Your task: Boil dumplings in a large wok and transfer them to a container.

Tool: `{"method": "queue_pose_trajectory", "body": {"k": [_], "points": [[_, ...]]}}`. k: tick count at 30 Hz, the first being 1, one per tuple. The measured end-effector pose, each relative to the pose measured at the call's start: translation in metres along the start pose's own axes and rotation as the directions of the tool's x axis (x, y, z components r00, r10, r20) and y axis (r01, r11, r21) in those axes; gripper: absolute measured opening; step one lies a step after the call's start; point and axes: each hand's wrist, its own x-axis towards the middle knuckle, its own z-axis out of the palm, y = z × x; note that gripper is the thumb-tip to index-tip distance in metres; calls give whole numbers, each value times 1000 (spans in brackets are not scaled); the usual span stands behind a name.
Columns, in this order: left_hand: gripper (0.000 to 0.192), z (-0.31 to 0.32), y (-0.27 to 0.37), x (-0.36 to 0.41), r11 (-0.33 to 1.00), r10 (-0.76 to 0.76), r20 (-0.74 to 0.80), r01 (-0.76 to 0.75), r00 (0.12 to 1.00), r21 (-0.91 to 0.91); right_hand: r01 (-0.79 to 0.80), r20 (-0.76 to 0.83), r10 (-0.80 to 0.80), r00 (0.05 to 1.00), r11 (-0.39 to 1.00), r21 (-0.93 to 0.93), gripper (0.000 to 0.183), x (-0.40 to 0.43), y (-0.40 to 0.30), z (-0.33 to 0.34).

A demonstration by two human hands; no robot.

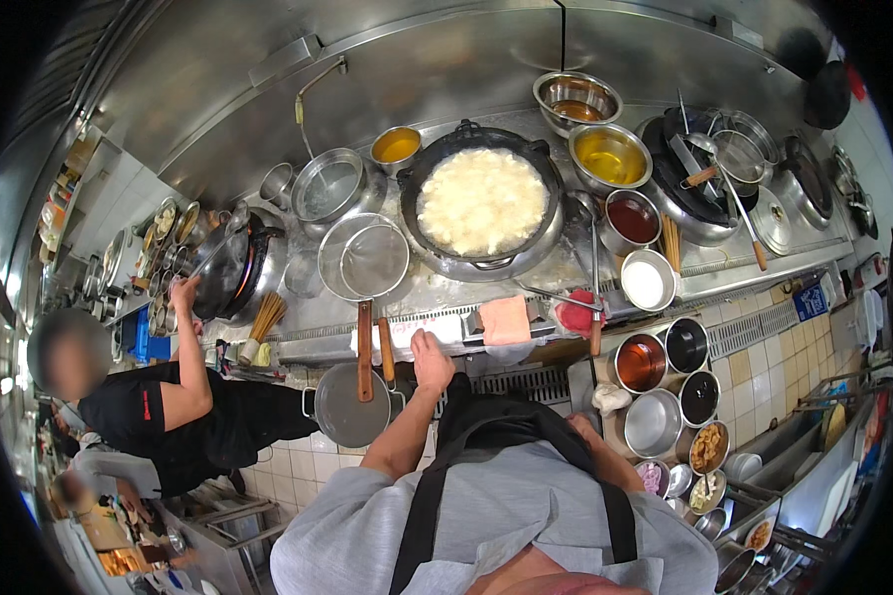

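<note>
My left hand (433,362) rests at the front edge of the stove, its fingertips at a folded white cloth (426,331) that bears red writing. Whether it grips the cloth cannot be made out. Down by the black apron (506,420), close to my hip, is my right hand (582,430), its fingers partly hidden. In front of me a large black wok (409,201) holds pale, foaming pieces of food (484,201) in bubbling oil. Left of it, two wire-mesh strainers (365,256) lie overlapped, their wooden handles (365,357) jutting over the edge above a metal pot (352,407).
A co-worker (149,401) holds a ladle over another wok (219,260) at left. Bowls of yellow oil (610,155) and sauce pots (632,221) stand right of my wok. A ladle (595,282) overhangs the edge by a red cloth (577,312). Ingredient pots (653,422) crowd my right side.
</note>
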Motion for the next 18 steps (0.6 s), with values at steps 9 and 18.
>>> {"method": "queue_pose_trajectory", "body": {"k": [9, 18], "points": [[63, -2, -1, -2, 1000, -4, 7, 4, 1000, -20, 40, -63, -40, 997, 999, 2, 36, -6, -6, 0], [65, 0, -5, -3, 1000, 6, -3, -6, 1000, -12, 94, -68, -94, 993, 996, -2, 36, -4, -4, 0]]}}
